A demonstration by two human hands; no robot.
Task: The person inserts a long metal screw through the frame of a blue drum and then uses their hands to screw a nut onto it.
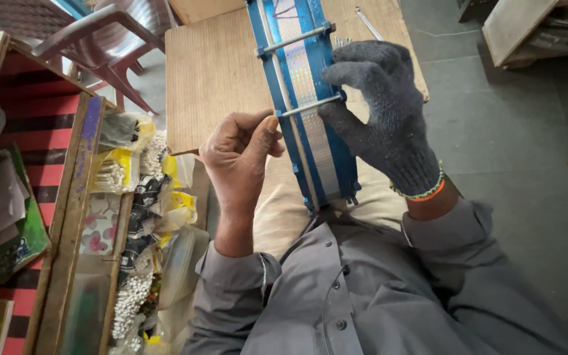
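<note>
Here, a long blue metal frame [327,158] with a shiny holographic strip running down its middle lies lengthwise across a light wooden tabletop [215,72], its near end resting toward the person's lap. Two thin metal rods cross the frame, one higher up and one at mid-length.

The right hand [379,112], in a dark grey knitted glove, is closed on the frame's right edge, with thumb and fingers pinching the end of the lower cross rod [310,105]. A green and orange beaded band [422,192] sits at that wrist.

The bare left hand [241,154] is curled into a loose fist just beside the frame's left edge, thumb pressed against the forefinger close to the thin white rod [290,112] that runs along the frame; whether it pinches that rod cannot be told.

To the left, a wooden tray [73,197] holds clear plastic bags of small white pieces [133,299] and yellow-labelled packets [116,172]. A brown plastic chair [100,39] stands beyond the tabletop.
</note>
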